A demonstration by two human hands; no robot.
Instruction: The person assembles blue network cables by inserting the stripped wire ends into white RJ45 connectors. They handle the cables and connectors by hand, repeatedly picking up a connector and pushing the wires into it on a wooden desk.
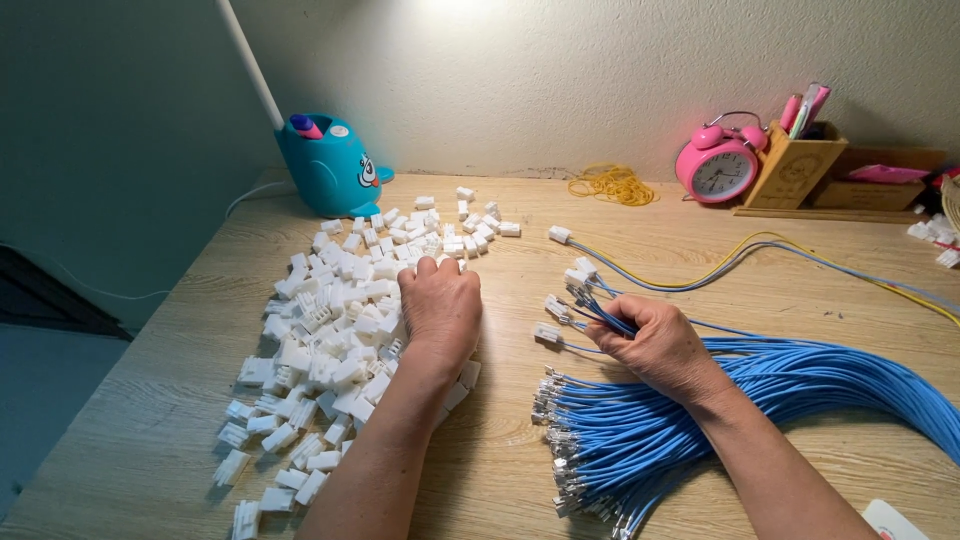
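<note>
My left hand (440,312) lies palm down on a wide pile of small white plastic connector housings (330,340), fingers curled into the pieces; whether it grips one is hidden. My right hand (655,345) pinches a few blue wires (590,305) whose ends carry white connectors, just above a thick bundle of blue wires (800,390) with metal terminals fanned out at its left end. A separate cable of yellow, grey and blue strands (720,262) with one white connector lies beyond the right hand.
At the back stand a teal cartoon-shaped lamp base (330,165), a heap of yellow rubber bands (612,184), a pink alarm clock (717,167) and a wooden pen holder (795,165). More white pieces lie at the right edge (935,235). The wooden desk (150,400) ends at left.
</note>
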